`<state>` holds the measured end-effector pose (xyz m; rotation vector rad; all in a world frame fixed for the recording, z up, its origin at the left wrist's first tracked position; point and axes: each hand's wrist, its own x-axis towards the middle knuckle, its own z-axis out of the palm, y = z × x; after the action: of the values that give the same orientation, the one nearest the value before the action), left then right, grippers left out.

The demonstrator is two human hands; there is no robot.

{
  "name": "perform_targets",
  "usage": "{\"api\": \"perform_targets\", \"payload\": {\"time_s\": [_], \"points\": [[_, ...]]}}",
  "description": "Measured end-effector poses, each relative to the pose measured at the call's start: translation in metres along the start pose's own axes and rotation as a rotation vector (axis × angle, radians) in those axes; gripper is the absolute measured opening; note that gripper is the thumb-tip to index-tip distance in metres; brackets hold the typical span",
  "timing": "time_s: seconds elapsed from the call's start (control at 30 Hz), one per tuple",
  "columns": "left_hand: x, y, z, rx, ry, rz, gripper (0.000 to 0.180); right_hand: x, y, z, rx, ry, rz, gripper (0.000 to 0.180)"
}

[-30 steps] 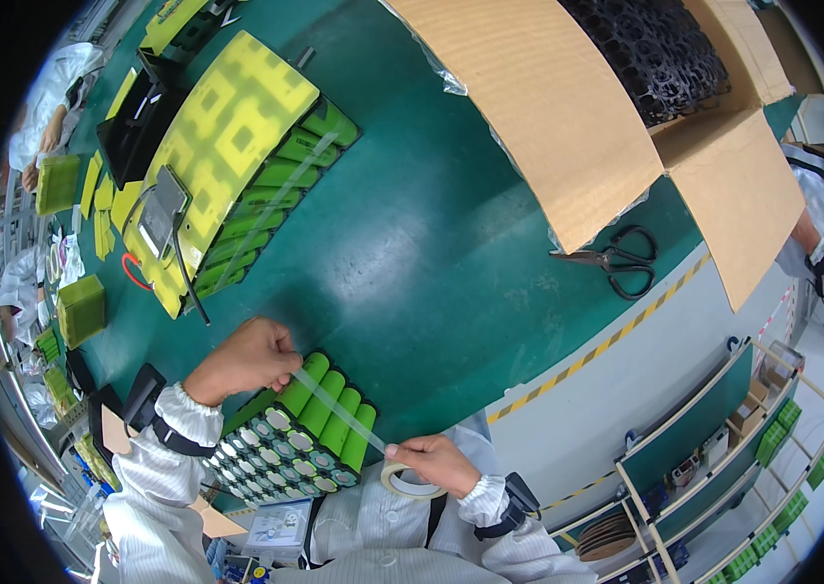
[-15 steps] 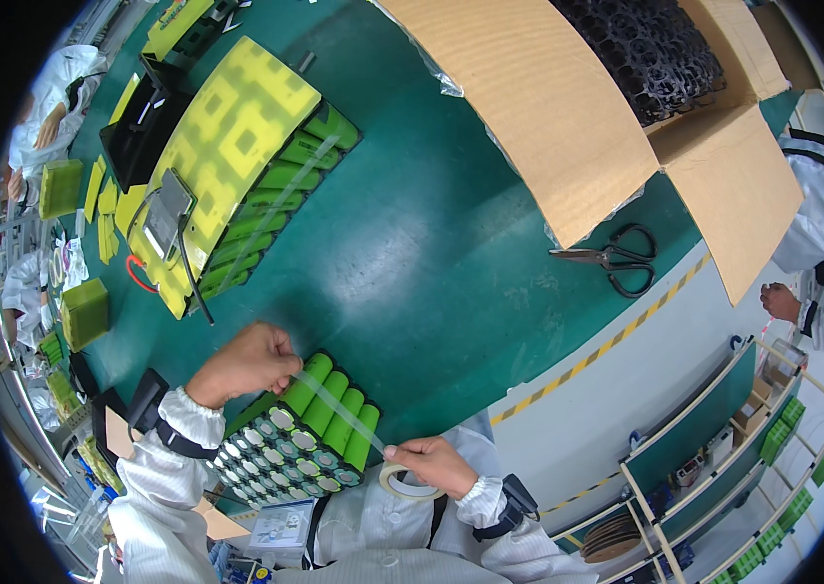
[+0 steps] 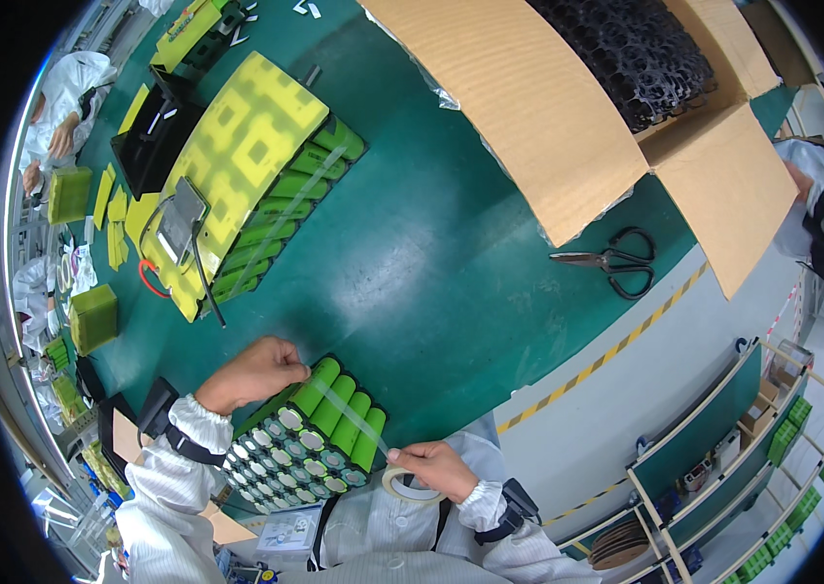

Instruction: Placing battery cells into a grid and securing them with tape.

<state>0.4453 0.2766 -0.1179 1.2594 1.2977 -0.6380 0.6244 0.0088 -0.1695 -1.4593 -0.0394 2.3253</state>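
Left hand [image 3: 254, 373] fingers closed, pinning clear tape [image 3: 348, 417] on the green cell pack [image 3: 310, 436] under them. Right hand [image 3: 436, 467] grips the tape roll [image 3: 402, 484]. We should keep the strip taut and straight.

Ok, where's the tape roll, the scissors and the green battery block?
tape roll [image 3: 402, 484], head view, on its ring below the right hand
scissors [image 3: 616, 265], head view, near the pivot
green battery block [image 3: 339, 419], head view, on a top cell
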Motion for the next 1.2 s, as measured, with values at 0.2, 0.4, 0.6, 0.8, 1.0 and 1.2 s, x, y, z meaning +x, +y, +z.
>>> {"api": "perform_targets", "payload": {"time_s": [0.2,0.4,0.6,0.8,1.0,1.2], "points": [[0.002,-0.016,0.003,-0.047,-0.034,0.002,0.024,0.004,0.006,0.007,-0.031,0.015,-0.006,0.047],[-0.002,-0.011,0.005,-0.123,-0.077,-0.020,0.023,0.004,0.005,0.013,-0.027,0.012,-0.048,0.048],[-0.002,-0.021,0.006,-0.135,-0.069,0.003,0.022,0.003,0.003,0.013,-0.025,-0.005,-0.032,0.048],[-0.003,-0.022,0.007,-0.112,-0.058,0.015,0.023,0.000,-0.002,0.015,-0.011,-0.001,-0.024,0.047],[-0.006,-0.017,0.009,-0.130,-0.068,-0.022,0.024,0.001,-0.005,0.020,-0.058,0.013,-0.015,0.045],[-0.007,-0.018,0.014,-0.149,0.015,0.044,0.019,0.011,0.007,0.024,-0.085,0.044,-0.074,0.049]]}}
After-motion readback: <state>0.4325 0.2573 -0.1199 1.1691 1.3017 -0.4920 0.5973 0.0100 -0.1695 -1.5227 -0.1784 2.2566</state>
